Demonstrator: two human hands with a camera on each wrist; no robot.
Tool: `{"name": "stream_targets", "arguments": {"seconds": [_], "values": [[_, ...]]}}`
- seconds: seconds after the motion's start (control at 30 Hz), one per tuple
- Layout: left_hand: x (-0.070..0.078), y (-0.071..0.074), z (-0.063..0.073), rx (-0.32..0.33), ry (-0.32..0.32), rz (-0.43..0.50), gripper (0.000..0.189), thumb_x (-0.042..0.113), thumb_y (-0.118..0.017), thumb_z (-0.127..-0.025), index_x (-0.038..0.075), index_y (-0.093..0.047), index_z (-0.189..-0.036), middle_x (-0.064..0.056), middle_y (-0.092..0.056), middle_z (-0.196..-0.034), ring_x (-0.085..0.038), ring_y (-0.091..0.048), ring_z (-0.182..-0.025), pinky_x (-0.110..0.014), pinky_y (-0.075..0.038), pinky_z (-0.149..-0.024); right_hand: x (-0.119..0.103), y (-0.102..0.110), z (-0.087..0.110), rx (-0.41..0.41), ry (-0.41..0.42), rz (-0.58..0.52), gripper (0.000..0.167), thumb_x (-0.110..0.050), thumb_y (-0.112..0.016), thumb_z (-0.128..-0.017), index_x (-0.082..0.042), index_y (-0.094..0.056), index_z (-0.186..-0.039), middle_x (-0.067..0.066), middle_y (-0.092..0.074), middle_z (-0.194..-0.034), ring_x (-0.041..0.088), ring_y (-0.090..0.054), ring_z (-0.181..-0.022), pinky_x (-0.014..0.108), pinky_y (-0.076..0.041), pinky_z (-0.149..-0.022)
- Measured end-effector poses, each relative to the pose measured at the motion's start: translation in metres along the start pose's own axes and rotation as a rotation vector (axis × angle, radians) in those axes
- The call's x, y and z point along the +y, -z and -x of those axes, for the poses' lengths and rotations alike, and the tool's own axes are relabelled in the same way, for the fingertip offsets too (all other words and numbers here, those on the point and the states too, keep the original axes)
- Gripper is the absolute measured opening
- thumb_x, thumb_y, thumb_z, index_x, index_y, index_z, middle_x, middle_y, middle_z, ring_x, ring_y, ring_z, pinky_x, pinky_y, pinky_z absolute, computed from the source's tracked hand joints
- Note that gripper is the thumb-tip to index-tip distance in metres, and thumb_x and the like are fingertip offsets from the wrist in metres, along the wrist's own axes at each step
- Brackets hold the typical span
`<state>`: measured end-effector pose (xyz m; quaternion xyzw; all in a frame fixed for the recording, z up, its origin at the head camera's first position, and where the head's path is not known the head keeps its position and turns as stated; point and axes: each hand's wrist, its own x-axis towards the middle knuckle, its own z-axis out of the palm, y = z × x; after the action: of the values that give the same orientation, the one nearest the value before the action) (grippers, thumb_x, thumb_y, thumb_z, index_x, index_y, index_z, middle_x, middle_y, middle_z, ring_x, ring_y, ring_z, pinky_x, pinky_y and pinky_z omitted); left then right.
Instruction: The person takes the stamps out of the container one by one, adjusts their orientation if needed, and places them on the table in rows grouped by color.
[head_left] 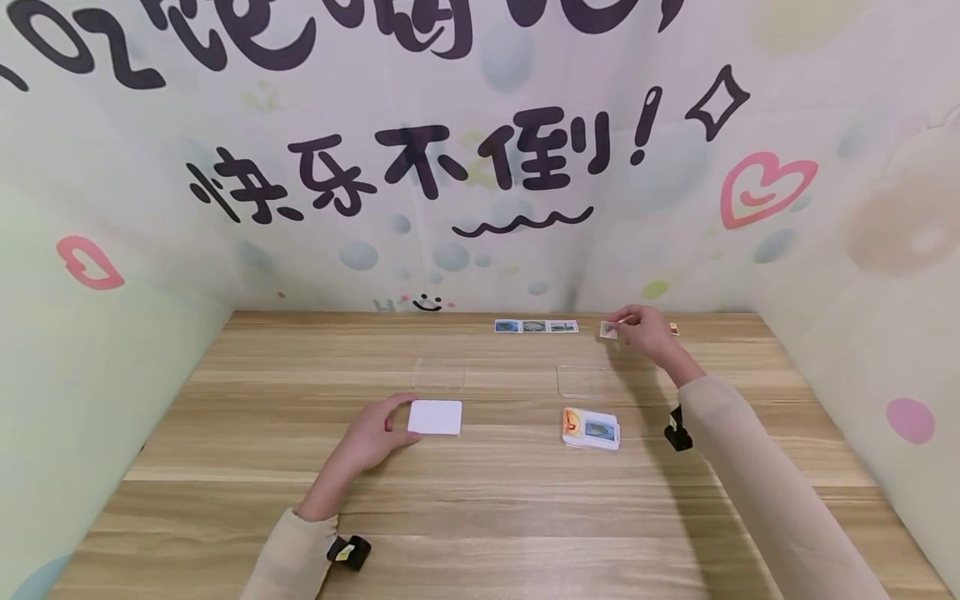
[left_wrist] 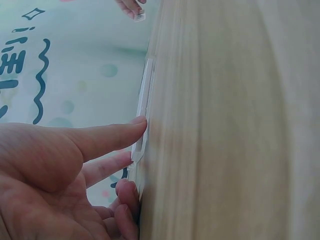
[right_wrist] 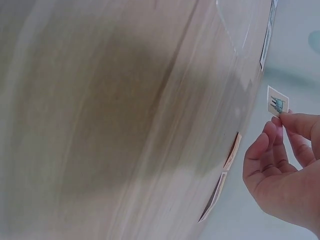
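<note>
Between its thumb and fingertips, my right hand (head_left: 645, 332) pinches a small stamp (right_wrist: 277, 102) with a white border and a blue-green picture. It is raised over the back edge of the table. On the table at centre left lies a stack of white cards (head_left: 437, 417). My left hand (head_left: 375, 433) holds that stack by its left end, thumb on the near edge and a finger on the far edge. To the left of the raised stamp, a blue stamp (head_left: 507, 327) and two greyish stamps (head_left: 548, 327) form a row along the back edge.
Two clear plastic rectangles (head_left: 581, 367) (left_wrist: 150, 62) lie behind the card stacks. A picture-card stack (head_left: 598, 429) sits at centre right. Two more stamps (right_wrist: 233, 151) (right_wrist: 214, 197) lie beyond my right hand. A printed cloth (head_left: 360, 275) stands behind the table.
</note>
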<state>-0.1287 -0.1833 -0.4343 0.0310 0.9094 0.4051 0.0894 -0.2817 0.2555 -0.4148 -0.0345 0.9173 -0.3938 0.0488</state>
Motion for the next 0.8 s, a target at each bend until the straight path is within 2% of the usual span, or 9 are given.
{"name": "stream_targets", "arguments": {"seconds": [0.3, 0.47, 0.8], "values": [[0.0, 0.001, 0.001, -0.006, -0.001, -0.002, 0.06, 0.01, -0.083, -0.089, -0.001, -0.06, -0.143, -0.005, -0.044, -0.076, -0.018, -0.039, -0.067, -0.03, -0.034, -0.061, -0.002, 0.003, 0.0, -0.006, -0.029, 0.013, 0.028, -0.008, -0.051, -0.108, 0.01, -0.064, -0.125, 0.03, -0.064, -0.115, 0.03, -0.062, -0.087, 0.028, -0.049, -0.067], [0.0, 0.001, 0.0, -0.004, 0.0, -0.01, 0.059, 0.01, -0.082, -0.09, -0.001, -0.06, -0.144, -0.005, -0.044, -0.076, -0.018, -0.039, -0.066, -0.03, -0.034, -0.06, 0.001, 0.004, -0.003, -0.001, -0.023, 0.012, 0.026, -0.008, -0.053, -0.108, 0.011, -0.064, -0.122, 0.03, -0.065, -0.112, 0.027, -0.061, -0.084, 0.029, -0.049, -0.066], [-0.002, 0.0, 0.0, 0.0, 0.006, -0.004, 0.058, 0.008, -0.082, -0.09, 0.0, -0.06, -0.143, -0.006, -0.045, -0.077, -0.019, -0.039, -0.066, -0.03, -0.035, -0.061, 0.012, 0.003, -0.011, 0.015, -0.01, 0.034, 0.023, -0.009, -0.058, -0.107, 0.009, -0.066, -0.119, 0.028, -0.066, -0.11, 0.026, -0.064, -0.081, 0.023, -0.047, -0.063]]}}
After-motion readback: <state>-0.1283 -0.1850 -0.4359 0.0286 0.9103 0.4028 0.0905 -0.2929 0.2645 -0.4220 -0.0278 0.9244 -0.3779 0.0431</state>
